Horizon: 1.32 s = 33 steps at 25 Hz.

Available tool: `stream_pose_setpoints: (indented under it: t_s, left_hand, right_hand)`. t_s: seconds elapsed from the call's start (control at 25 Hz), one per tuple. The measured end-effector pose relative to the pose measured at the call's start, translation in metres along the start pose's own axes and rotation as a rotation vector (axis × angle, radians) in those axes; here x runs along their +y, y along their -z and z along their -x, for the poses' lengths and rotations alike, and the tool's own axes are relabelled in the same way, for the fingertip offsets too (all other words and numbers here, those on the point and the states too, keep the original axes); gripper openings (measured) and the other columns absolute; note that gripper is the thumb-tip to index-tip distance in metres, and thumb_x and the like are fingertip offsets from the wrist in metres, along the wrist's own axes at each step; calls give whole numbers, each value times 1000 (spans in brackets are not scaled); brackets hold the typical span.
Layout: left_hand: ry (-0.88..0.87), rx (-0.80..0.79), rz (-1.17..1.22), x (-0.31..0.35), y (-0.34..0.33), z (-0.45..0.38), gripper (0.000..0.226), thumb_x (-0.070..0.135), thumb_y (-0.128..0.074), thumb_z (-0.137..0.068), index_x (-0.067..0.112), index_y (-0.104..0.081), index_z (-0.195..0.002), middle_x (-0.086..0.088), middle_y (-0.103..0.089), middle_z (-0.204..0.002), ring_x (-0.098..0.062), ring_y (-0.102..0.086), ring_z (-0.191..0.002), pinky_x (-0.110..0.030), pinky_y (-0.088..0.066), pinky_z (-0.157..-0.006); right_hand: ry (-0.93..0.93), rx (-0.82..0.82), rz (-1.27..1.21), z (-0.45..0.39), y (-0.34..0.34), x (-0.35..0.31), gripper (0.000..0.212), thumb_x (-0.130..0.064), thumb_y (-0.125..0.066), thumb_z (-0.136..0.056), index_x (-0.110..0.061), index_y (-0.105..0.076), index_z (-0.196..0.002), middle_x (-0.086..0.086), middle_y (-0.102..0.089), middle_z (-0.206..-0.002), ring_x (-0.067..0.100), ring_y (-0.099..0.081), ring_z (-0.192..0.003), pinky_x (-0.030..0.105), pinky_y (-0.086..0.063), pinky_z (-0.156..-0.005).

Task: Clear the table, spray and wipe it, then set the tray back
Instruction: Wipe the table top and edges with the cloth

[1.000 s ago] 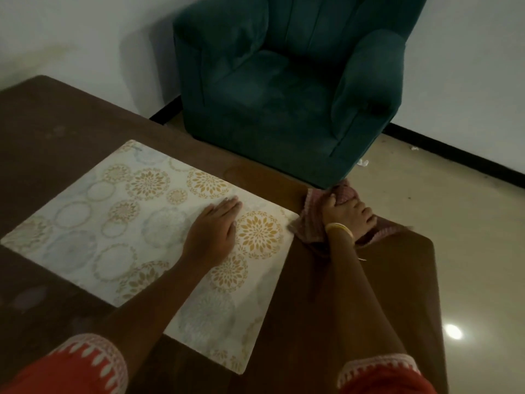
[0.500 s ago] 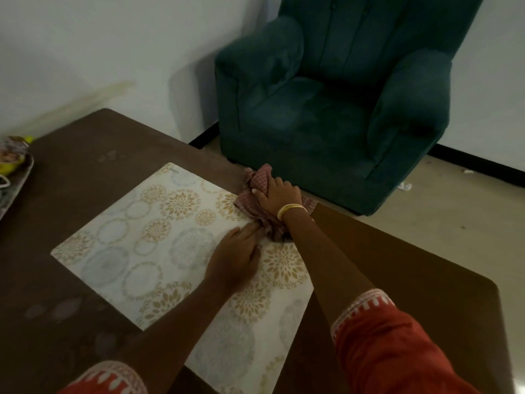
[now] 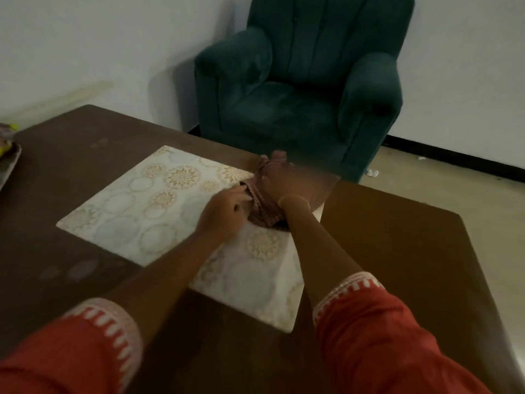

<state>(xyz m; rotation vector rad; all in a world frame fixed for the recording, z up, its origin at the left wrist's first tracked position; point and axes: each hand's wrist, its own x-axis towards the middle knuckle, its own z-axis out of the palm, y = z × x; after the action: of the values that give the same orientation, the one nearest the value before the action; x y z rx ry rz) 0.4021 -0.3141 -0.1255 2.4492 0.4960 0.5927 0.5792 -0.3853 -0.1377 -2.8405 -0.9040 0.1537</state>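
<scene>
A pale placemat with gold flower circles lies on the dark brown table. At the mat's far right corner sits a bunched pink checked cloth. My right hand, blurred by motion, rests on top of the cloth and grips it. Beside it, my left hand has curled fingers that pinch the cloth's near edge. At the far left edge a tray shows only in part, with colourful things on it.
A dark green armchair stands just beyond the table's far edge, against a white wall. Tiled floor lies to the right. Pale smudges mark the tabletop at near left.
My right hand swept the cloth from the table's right part leftward onto the mat's far corner. My left hand went from flat on the mat to pinching the cloth.
</scene>
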Motion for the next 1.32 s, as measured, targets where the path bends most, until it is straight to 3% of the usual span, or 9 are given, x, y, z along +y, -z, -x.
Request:
stream_pose_setpoints:
  t_s: [0.24, 0.48, 0.6, 0.72, 0.8, 0.88, 1.0, 1.2, 1.32]
  left_hand:
    - [-104, -164, -187, -20, 60, 146, 45, 11, -46, -95, 24, -49, -138, -1, -44, -148, -18, -36, -140, -37, -28, -116]
    - [-36, -2, -141, -20, 83, 254, 39, 14, -45, -98, 20, -53, -136, -2, -43, -149, -24, -34, -141, -38, -27, -115]
    - [-57, -18, -342, -20, 81, 279, 42, 26, -35, -102, 20, -42, -143, -1, -34, -155, -20, -25, -145, -39, -20, -117]
    - [-105, -24, -402, -17, 83, 288, 47, 33, -27, -103, 18, -33, -148, -1, -26, -158, -18, -17, -148, -41, -16, -118]
    - [-128, -59, -424, -25, 90, 291, 50, 35, -25, -103, 17, -27, -150, -2, -22, -159, -18, -14, -149, -41, -15, -118]
    - [-134, -47, -445, -33, 93, 294, 52, 36, -25, -103, 15, -25, -151, -4, -21, -159, -19, -14, -149, -42, -15, -118]
    - [-147, -9, -450, -32, 91, 293, 50, 33, -28, -103, 13, -30, -149, -6, -28, -157, -21, -20, -147, -43, -20, -116]
    - [-160, -49, -474, -31, 90, 292, 51, 33, -24, -103, 15, -23, -151, -5, -20, -160, -22, -14, -148, -43, -17, -117]
    - [-176, -62, -499, -32, 92, 293, 51, 32, -21, -104, 18, -20, -152, -1, -14, -161, -19, -11, -149, -42, -14, -118]
  right_hand:
    - [247, -29, 66, 143, -10, -21, 73, -68, -18, -94, -28, -16, -155, -1, -6, -164, 30, -4, -151, 53, -8, -118]
    - [381, -45, 81, 320, -27, -22, 76, -71, -19, -92, -28, -9, -155, -4, -4, -164, 28, -4, -151, 50, -9, -118]
    - [410, -14, 98, 390, -29, 3, 83, -77, -19, -87, -31, -10, -155, -5, -5, -163, 25, -5, -151, 49, -9, -119]
    - [432, 82, 215, 446, -27, 52, 84, -77, -31, -84, -37, -8, -154, -4, -7, -164, 26, -9, -151, 48, -15, -119]
    - [403, 163, 278, 474, -28, 80, 80, -75, -23, -83, -39, -10, -153, -3, -14, -163, 26, -17, -149, 44, -22, -118]
    - [323, 241, 301, 483, -32, 85, 80, -75, -17, -83, -35, -15, -153, 1, -22, -161, 28, -24, -147, 43, -27, -116]
    - [276, 298, 303, 467, -45, 45, 77, -70, -24, -91, -27, -17, -154, 7, -24, -160, 34, -25, -146, 45, -26, -116]
    - [454, 106, 228, 415, -46, -61, 79, -67, -35, -92, -27, -10, -155, 6, -10, -163, 35, -12, -149, 50, -16, -120]
    - [556, 2, 204, 408, -35, -39, 76, -69, -28, -93, -29, -12, -155, -2, -6, -164, 27, -7, -151, 48, -10, -121]
